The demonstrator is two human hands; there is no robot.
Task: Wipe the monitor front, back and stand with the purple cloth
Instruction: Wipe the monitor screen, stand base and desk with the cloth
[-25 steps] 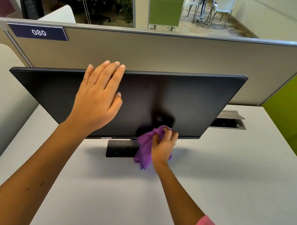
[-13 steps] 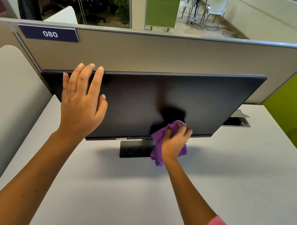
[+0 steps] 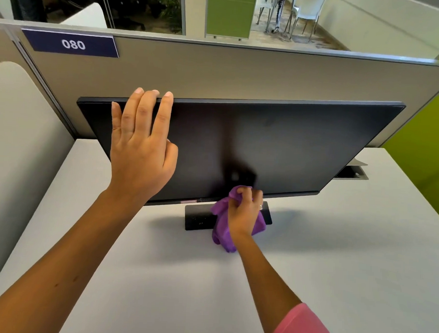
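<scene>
Your left hand [image 3: 141, 147], fingers flat, steadies the monitor [image 3: 277, 143] at its eleven o'clock edge; your right hand [image 3: 244, 212] bunches the soft purple cloth [image 3: 222, 232] at six o'clock. The screen seems fragile, so brace its frame.

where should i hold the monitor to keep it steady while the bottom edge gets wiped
Grip the monitor by its top edge, coming from above and in front, as the left hand does: the panel is thin and tilted back, so fingers can hook over the rim. That stays apart from the right hand working the purple cloth low down.
</scene>
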